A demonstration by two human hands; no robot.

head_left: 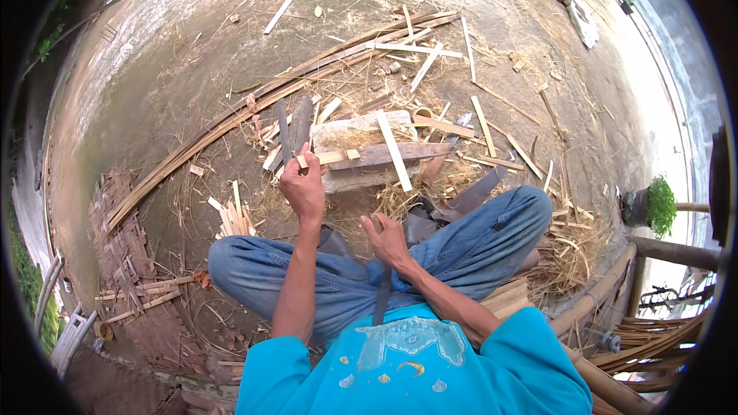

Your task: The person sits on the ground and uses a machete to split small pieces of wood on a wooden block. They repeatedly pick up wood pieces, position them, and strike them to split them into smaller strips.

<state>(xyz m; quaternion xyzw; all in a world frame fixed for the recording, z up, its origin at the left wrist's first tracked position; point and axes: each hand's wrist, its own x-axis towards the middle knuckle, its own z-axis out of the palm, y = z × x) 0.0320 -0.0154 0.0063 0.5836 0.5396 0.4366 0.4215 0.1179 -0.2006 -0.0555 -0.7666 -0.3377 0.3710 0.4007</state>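
Observation:
My left hand pinches a short pale bamboo slat over the near-left edge of a worn wooden block. My right hand is above my lap, its fingers curled; whatever it holds is hidden. A long dark strip runs from beneath this hand toward my shirt; I cannot tell what it is. Across the block lies a grey-brown plank, and a longer pale bamboo strip rests crosswise over it. Just beyond my left hand are two dark flat pieces, one a narrow strip.
Long split bamboo poles curve across the ground ahead and left. Loose strips and shavings surround the block. Cut pieces lie by my left knee. A dark grey flat piece is beyond my right knee. Bamboo rails and a potted plant stand right.

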